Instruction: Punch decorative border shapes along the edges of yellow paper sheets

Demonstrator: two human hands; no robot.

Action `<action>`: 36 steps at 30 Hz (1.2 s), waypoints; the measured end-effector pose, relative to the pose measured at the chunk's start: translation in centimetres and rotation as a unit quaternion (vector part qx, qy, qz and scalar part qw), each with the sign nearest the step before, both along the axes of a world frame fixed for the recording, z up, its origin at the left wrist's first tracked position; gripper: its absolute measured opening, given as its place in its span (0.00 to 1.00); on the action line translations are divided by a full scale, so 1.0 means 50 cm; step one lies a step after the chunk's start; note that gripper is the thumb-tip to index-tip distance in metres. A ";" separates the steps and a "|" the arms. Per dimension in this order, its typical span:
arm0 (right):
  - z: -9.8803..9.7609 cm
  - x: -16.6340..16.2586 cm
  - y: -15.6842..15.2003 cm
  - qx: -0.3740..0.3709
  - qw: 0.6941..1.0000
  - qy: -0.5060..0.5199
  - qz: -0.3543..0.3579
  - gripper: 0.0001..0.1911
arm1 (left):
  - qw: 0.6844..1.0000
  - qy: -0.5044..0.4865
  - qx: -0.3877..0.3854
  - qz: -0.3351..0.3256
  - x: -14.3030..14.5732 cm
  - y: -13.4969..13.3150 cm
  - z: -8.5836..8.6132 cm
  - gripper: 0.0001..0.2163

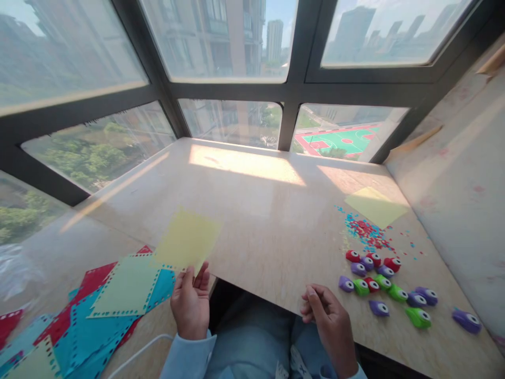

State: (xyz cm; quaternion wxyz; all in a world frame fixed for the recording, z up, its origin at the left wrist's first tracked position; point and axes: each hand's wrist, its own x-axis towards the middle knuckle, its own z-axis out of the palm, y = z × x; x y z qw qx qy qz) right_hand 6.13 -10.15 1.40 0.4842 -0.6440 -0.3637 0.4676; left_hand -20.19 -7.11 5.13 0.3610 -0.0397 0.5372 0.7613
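Note:
My left hand (191,301) pinches the near corner of a plain yellow sheet of paper (188,237) between thumb and fingers. The sheet is held over the table, its edges without punched holes. To the left of that hand lies a pile of red, blue and pale yellow-green sheets, many with small holes along their borders; a pale sheet (125,287) is on top. My right hand (325,316) is closed at the table's front edge, thumb against curled fingers. What it holds, if anything, is hidden. Several small paper punches (398,292) with eye shapes, purple, green and red, stand to its right.
Red and blue paper bits (369,234) are scattered at the right, beside another yellow sheet (376,206). A white cable (142,350) runs at the front left. Clear plastic (16,273) lies at the far left. Windows and a wall border the table (256,221).

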 end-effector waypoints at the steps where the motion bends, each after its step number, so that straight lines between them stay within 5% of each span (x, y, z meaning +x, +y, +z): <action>1: 0.001 0.000 -0.001 0.002 1.000 -0.003 0.001 0.28 | 0.999 0.000 -0.003 0.033 -0.021 -0.005 0.004 0.06; 8: -0.001 0.001 -0.007 0.006 0.999 -0.033 0.016 0.26 | 0.995 0.006 0.008 0.101 -0.102 -0.046 -0.003 0.10; 17: 0.004 0.008 -0.013 -0.004 0.995 -0.094 0.036 0.27 | 0.987 -0.112 -0.005 0.119 -0.069 -0.056 0.024 0.11; 24: 0.008 0.013 -0.013 -0.023 0.992 -0.116 0.047 0.30 | 0.980 -0.199 -0.021 0.016 0.030 -0.064 0.034 0.06; 28: -0.002 0.032 -0.013 -0.041 0.992 -0.109 0.056 0.32 | 0.974 -0.204 -0.024 -0.099 0.100 -0.049 0.023 0.06; 36: -0.013 0.055 -0.012 -0.063 0.989 -0.093 0.097 0.32 | 0.968 0.034 0.014 -0.247 0.175 -0.005 0.022 0.22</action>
